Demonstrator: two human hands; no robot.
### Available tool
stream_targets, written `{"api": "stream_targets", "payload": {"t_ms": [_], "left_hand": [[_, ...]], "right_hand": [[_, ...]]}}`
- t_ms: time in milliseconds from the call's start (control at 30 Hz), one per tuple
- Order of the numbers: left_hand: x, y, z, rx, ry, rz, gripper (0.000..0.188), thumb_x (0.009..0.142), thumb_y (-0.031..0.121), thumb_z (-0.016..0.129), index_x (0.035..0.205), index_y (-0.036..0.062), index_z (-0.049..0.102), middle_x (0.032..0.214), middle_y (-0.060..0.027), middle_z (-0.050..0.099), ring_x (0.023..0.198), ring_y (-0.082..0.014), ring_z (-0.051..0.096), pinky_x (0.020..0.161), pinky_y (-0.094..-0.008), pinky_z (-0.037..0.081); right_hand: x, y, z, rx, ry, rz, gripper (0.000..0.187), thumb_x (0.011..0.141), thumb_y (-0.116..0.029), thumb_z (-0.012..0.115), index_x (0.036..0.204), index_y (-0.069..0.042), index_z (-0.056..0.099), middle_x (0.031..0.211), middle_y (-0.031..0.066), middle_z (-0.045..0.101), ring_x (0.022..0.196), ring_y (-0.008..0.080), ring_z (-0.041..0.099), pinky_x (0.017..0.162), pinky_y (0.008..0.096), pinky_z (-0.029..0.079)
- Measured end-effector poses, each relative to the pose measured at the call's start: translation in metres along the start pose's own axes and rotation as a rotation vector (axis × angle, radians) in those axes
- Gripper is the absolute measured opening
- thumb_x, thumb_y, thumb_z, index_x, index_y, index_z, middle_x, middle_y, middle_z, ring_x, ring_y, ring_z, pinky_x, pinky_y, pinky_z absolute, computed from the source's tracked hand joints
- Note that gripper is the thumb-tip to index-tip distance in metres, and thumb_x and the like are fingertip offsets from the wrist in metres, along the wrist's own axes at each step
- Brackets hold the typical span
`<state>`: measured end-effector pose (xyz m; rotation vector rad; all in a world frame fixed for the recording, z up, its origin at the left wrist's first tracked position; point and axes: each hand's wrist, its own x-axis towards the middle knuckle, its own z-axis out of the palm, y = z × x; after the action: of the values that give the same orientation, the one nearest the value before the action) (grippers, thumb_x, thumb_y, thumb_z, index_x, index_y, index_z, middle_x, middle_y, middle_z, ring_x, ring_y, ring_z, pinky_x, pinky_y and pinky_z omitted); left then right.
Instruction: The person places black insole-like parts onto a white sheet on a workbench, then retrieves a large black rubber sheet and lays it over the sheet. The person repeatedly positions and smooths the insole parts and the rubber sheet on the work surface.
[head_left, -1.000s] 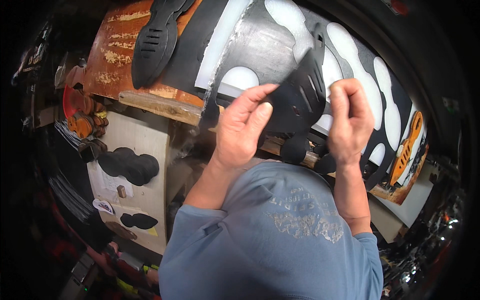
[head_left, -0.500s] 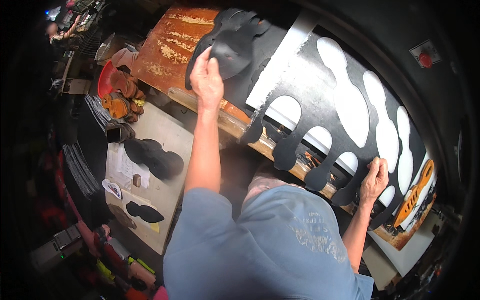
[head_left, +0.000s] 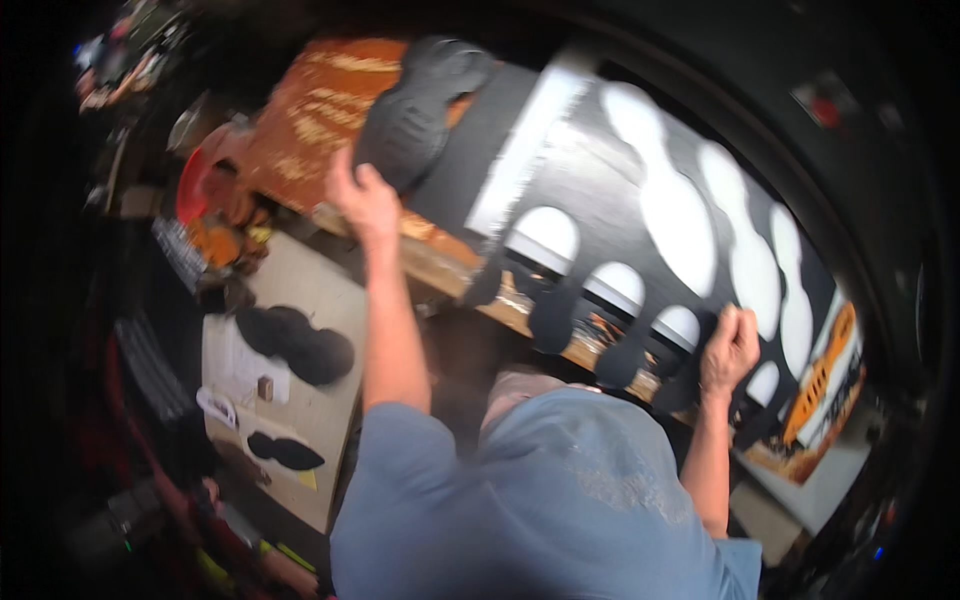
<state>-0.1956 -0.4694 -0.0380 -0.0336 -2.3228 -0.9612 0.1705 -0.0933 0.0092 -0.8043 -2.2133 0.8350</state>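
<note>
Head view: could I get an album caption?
Left hand open beside sole-shaped black cutouts, right hand curled near the front of a cut-out black sheet.

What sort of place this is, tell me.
Likely a shoe-parts workshop: black sole-shaped pieces lie at the left, a black sheet has sole shapes cut out, and an orange sole-shaped piece lies farther right.

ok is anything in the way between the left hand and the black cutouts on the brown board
Nothing visible is: the left hand is open beside the lower end of the black cutouts on the brown board, and no other object shows between. Blur hides whether its fingers touch them.
</note>
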Motion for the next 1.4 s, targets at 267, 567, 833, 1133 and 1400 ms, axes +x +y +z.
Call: {"api": "stream_targets", "payload": {"t_ms": [267, 567, 833, 1133, 1400], "left_hand": [[-0.077, 0.161, -0.011, -0.612, -0.396, 0.016, 0.035, 0.104, 0.006, 0.062, 0.138, -0.0028, 0.064, 0.139, -0.0156, 0.067, 0.131, -0.0261, 0.061, 0.112, -0.0378, 0.048], [-0.213, 0.343, 0.032, -0.669, -0.903, 0.524, 0.037, 0.1, 0.009, 0.068, 0.136, 0.0006, 0.066, 0.143, -0.0224, 0.063, 0.141, -0.0386, 0.055, 0.118, -0.0451, 0.044], [-0.275, 0.364, 0.067, -0.307, -0.736, 0.83, 0.046, 0.098, 0.016, 0.07, 0.141, 0.0031, 0.061, 0.154, -0.0202, 0.055, 0.148, -0.0425, 0.045, 0.125, -0.0573, 0.03], [-0.273, 0.362, 0.067, -0.298, -0.728, 0.855, 0.04, 0.098, 0.01, 0.068, 0.137, 0.0057, 0.066, 0.152, -0.0154, 0.059, 0.147, -0.039, 0.048, 0.124, -0.0558, 0.032], [-0.273, 0.365, 0.068, -0.275, -0.73, 0.828, 0.037, 0.098, 0.008, 0.067, 0.135, 0.0052, 0.066, 0.15, -0.0144, 0.061, 0.146, -0.039, 0.05, 0.124, -0.0547, 0.033]], "right_hand": [[0.008, 0.007, -0.015, 0.287, -0.009, 0.025, 0.038, 0.104, -0.01, 0.064, 0.073, 0.0, 0.045, 0.067, 0.0078, 0.037, 0.061, 0.0164, 0.035, 0.056, 0.0361, 0.035], [0.003, 0.096, -0.208, -0.489, 0.23, -0.02, 0.066, 0.084, -0.035, 0.086, 0.132, 0.003, 0.062, 0.132, 0.0247, 0.057, 0.125, 0.0371, 0.056, 0.108, 0.0479, 0.048], [-0.011, 0.173, -0.247, -0.428, -0.013, 0.189, 0.112, 0.072, -0.053, 0.089, 0.158, 0.002, 0.041, 0.155, 0.036, 0.038, 0.143, 0.0518, 0.04, 0.12, 0.0568, 0.037], [0.009, 0.171, -0.297, 0.596, 0.008, 0.403, 0.089, 0.072, -0.029, 0.088, 0.148, 0.005, 0.055, 0.141, 0.0214, 0.06, 0.129, 0.0302, 0.059, 0.115, 0.0417, 0.045], [0.022, 0.151, -0.4, 1.508, 0.228, 0.144, 0.121, 0.07, -0.043, 0.094, 0.159, 0.01, 0.031, 0.162, 0.0385, 0.023, 0.149, 0.0483, 0.037, 0.121, 0.0548, 0.042]]}}
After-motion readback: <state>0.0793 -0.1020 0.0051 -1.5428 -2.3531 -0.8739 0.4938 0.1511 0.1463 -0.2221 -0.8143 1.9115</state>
